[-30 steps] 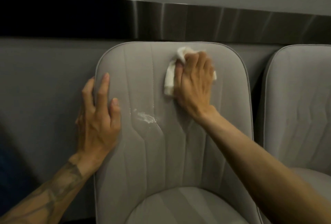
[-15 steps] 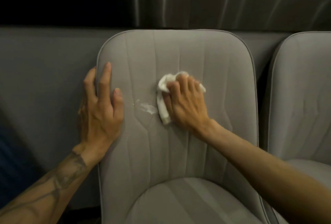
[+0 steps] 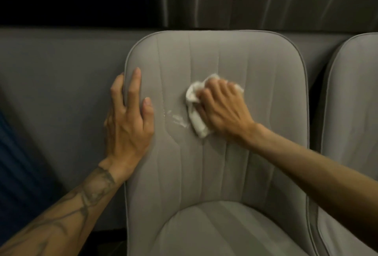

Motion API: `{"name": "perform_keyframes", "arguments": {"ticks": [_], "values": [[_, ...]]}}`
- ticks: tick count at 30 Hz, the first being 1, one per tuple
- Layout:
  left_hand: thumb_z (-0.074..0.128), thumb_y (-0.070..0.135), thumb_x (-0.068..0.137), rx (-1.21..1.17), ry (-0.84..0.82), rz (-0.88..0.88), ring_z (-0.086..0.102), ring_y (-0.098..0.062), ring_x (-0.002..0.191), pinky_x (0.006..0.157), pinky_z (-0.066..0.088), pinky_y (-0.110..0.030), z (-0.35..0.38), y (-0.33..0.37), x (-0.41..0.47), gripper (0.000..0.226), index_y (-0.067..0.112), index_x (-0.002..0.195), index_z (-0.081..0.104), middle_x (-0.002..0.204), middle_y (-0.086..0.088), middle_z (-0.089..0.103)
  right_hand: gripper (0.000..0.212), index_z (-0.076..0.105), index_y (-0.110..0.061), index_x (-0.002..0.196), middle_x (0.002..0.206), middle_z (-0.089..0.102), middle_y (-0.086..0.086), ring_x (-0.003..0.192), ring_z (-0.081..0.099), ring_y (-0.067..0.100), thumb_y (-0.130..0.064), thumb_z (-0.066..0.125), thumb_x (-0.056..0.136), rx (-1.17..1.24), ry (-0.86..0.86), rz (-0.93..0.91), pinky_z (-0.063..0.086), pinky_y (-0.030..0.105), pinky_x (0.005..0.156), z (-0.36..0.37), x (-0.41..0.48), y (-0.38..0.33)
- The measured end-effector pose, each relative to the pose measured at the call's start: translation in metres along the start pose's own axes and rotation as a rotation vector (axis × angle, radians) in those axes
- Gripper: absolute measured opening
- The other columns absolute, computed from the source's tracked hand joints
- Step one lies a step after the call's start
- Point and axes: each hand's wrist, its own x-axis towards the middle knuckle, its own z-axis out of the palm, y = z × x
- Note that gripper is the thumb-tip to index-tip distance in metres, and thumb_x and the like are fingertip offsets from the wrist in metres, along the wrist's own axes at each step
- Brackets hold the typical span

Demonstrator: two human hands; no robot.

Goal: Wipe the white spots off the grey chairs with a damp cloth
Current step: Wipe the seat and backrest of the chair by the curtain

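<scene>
A grey upholstered chair [image 3: 221, 163] faces me, its backrest filling the middle of the view. A smeared white spot [image 3: 178, 120] marks the backrest left of centre. My right hand [image 3: 224, 108] grips a crumpled white cloth [image 3: 195, 112] and presses it against the backrest just right of the spot, the cloth's lower edge touching the smear. My left hand [image 3: 127, 120] rests on the backrest's left edge, fingers straight, some of them reaching round the piping.
A second grey chair [image 3: 353, 112] stands close on the right, nearly touching the first. Behind both runs a grey wall panel [image 3: 61, 92] topped by a dark metallic strip [image 3: 225, 4]. Something dark blue [image 3: 12, 163] lies at the lower left.
My right hand has brought the cloth down from the top of the backrest to beside the white spot. My left hand has stayed on the chair's edge.
</scene>
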Motion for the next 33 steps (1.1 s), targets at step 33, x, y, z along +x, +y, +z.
{"name": "perform_keyframes", "arguments": {"ticks": [33], "values": [[0.037,0.036,0.107,-0.006,0.017,0.024,0.061,-0.036,0.106,0.071,0.055,-0.045,0.000,-0.002,0.001,0.056,0.033,0.162,0.025,0.160,-0.011,0.031,0.022,0.056,-0.010,0.096,0.095,0.053,0.012,0.084,0.048,0.030,-0.031,0.050,0.098,0.142,0.110,0.229,0.035,0.041,0.075,-0.001,0.064,-0.036]]}}
